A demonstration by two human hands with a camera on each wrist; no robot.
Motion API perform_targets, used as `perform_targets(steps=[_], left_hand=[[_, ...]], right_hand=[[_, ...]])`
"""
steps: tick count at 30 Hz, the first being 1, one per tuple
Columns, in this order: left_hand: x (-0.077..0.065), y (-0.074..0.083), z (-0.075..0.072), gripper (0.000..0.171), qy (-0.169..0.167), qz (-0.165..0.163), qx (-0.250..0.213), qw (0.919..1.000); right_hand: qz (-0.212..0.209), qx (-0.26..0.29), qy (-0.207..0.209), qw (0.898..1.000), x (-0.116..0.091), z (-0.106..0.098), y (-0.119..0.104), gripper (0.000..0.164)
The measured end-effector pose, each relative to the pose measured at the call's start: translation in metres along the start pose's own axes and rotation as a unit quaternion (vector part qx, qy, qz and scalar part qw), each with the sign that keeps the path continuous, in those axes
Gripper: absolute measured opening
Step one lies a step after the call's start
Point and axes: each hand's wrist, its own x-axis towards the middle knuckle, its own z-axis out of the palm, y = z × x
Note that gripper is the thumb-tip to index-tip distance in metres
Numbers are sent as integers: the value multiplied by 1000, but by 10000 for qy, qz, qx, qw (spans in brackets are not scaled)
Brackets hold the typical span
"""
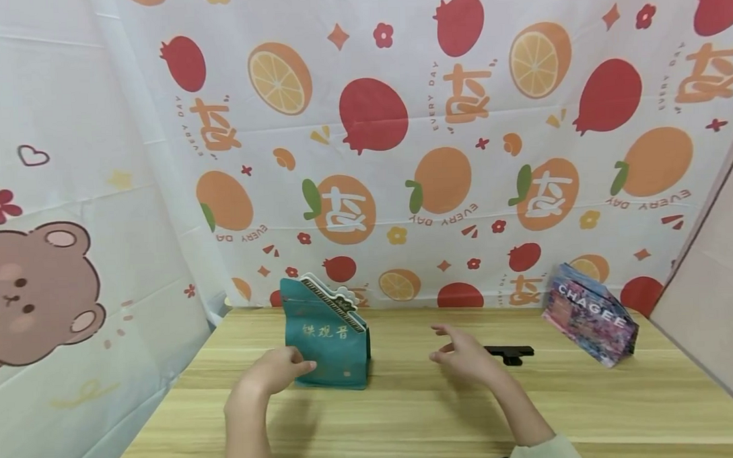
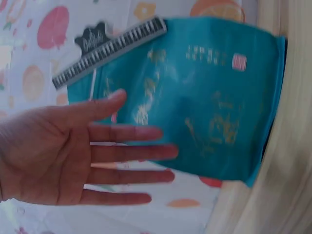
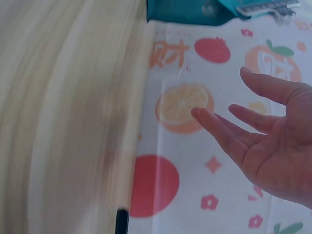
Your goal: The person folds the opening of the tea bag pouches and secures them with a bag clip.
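Note:
A teal tea bag (image 1: 327,355) with gold lettering stands upright on the wooden table. Across its slanted upper corner sits a striped sealing clip (image 2: 109,51) with a dark decorative tab. My left hand (image 1: 278,369) is beside the bag's left side; in the left wrist view its fingers (image 2: 134,153) are straight and spread, overlapping the bag. To the right of the bag my right hand (image 1: 464,355) hovers over the table with fingers extended and nothing in it. Just behind that hand lies a black clip (image 1: 511,353), partly hidden by it.
A colourful CHAGEE bag (image 1: 592,312) leans on the table at the right back. Behind the wooden table (image 1: 397,416) hangs a white curtain (image 1: 398,255) printed with fruit, and another with a bear (image 1: 35,294) hangs at the left.

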Motion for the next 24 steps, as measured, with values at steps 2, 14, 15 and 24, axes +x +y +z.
perform_targets(steps=[2, 14, 15, 24], left_hand=[[0, 9, 5, 26, -124, 333, -88, 9993], [17, 51, 37, 38, -994, 2160, -876, 9674], [19, 54, 41, 39, -956, 2158, -880, 9678], [36, 73, 74, 42, -628, 2137, -657, 9727]], right_hand=[[146, 35, 120, 9998, -5, -7, 5, 50], [348, -162, 571, 9976, -24, -48, 38, 48], [372, -162, 592, 9974, -26, -52, 40, 48], [444, -678, 906, 9926, -42, -88, 64, 46]])
